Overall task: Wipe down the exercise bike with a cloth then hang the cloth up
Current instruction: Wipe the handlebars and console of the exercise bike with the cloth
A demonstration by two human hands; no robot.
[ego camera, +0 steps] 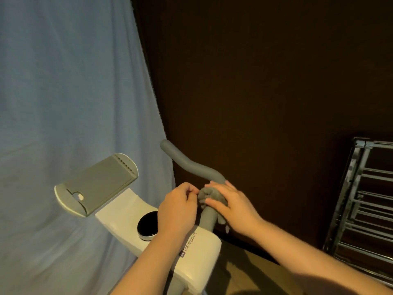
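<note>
The white exercise bike (200,250) fills the lower middle, with a grey tablet holder (100,184) at its left and a round black dial (147,225) on top. A grey foam handlebar (189,165) curves up and away to the back. A small grey cloth (209,195) is bunched around the lower part of that handlebar. My right hand (231,204) wraps over the cloth and bar, fingers across it. My left hand (178,207) sits just left of the bar with curled fingers pinching the cloth's edge.
A metal drying rack (361,201) with several horizontal bars stands at the right. A pale blue sheet (70,86) hangs behind the bike on the left, and a dark brown wall (265,81) is behind the handlebar. Wooden floor shows below.
</note>
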